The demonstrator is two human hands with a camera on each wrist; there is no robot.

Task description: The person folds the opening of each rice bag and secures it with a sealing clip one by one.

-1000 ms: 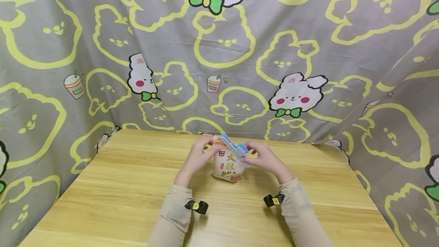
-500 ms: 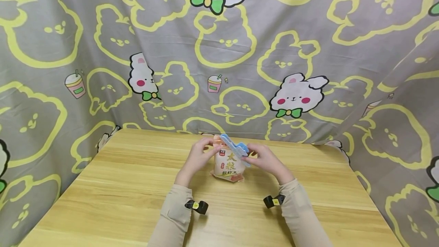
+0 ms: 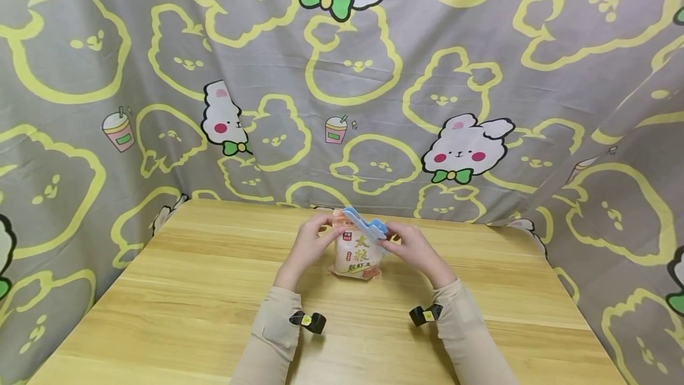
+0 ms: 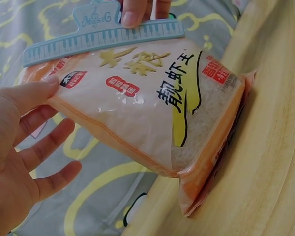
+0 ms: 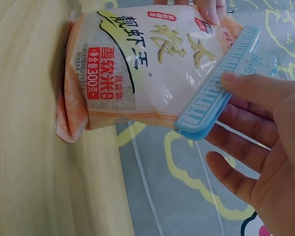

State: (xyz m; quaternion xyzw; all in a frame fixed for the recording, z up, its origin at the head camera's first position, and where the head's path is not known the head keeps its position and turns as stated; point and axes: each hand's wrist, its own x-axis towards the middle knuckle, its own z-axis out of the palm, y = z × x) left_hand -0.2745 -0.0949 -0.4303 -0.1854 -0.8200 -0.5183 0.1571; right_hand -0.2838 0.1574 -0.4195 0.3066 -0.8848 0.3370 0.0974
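A bag of rice (image 3: 352, 257), white and orange with gold and black lettering, stands on its lower end on the table near the middle of the head view. Across its upper end lies a light blue clip (image 4: 108, 38) printed with piano keys. My left hand (image 3: 312, 239) pinches the bag's upper left corner between thumb and fingers; the other fingers spread loosely behind, as the left wrist view shows. With thumb in front and fingers behind, my right hand (image 5: 265, 132) grips the clip at its music-lettered handle. The clip slants down toward the right in the head view.
The wooden table (image 3: 203, 290) extends around the bag on both sides and in front. A grey curtain (image 3: 369, 106) with yellow outlines and rabbit prints hangs behind the table and along both sides. Small black cameras (image 3: 315, 322) are strapped to both wrists.
The bag's lower end has shifted slightly upward in the head view, and the clip's right end has come up a little with my right hand. Both hands keep their holds.
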